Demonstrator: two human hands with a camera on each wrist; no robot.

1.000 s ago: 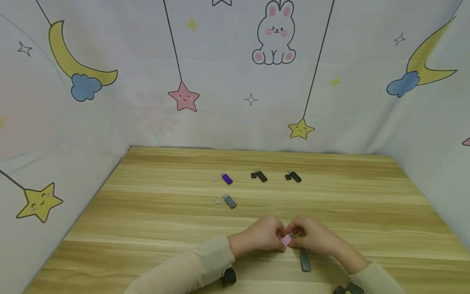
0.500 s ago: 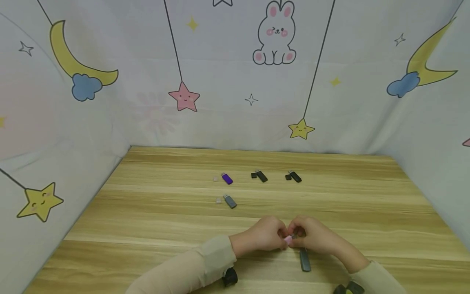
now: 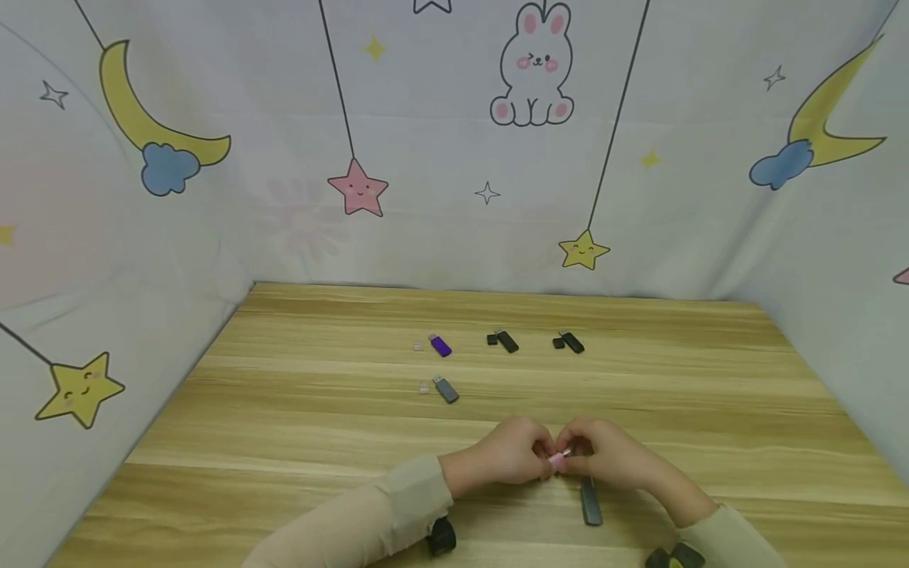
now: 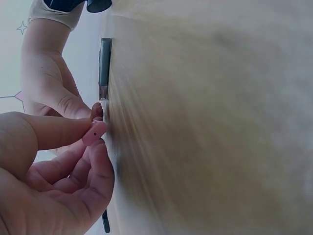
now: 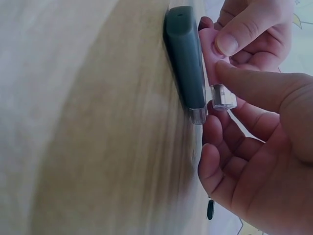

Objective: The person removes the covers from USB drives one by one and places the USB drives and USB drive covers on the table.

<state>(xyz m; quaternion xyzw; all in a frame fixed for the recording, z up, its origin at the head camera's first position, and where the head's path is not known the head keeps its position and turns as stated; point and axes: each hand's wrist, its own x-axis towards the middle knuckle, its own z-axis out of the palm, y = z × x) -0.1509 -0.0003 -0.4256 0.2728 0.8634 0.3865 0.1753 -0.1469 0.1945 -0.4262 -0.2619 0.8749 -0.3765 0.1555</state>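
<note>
A pink USB flash drive (image 3: pixel 557 461) is held just above the table between both hands. My left hand (image 3: pixel 513 451) pinches the pink body (image 4: pixel 94 133) between thumb and fingers. The thumb of my right hand (image 3: pixel 604 456) presses the same body, its curled fingers on the far side. A clear cap (image 5: pixel 224 98) appears to cover the metal plug end. Just beside the right hand lies a dark grey USB flash drive (image 3: pixel 590 502), its clear-covered end (image 5: pixel 197 116) near the fingers.
Farther back lie a purple USB flash drive (image 3: pixel 440 345), two black ones (image 3: pixel 507 341) (image 3: pixel 572 341) and a grey one (image 3: pixel 446 390). Each has its plug bare and a small cap beside it. A printed cloth (image 3: pixel 426 237) rises behind the wooden table (image 3: pixel 319 442).
The pink flash drive has turned a little between the fingertips, and its end shows differently. Both hands stay in nearly the same place. The other drives have not moved.
</note>
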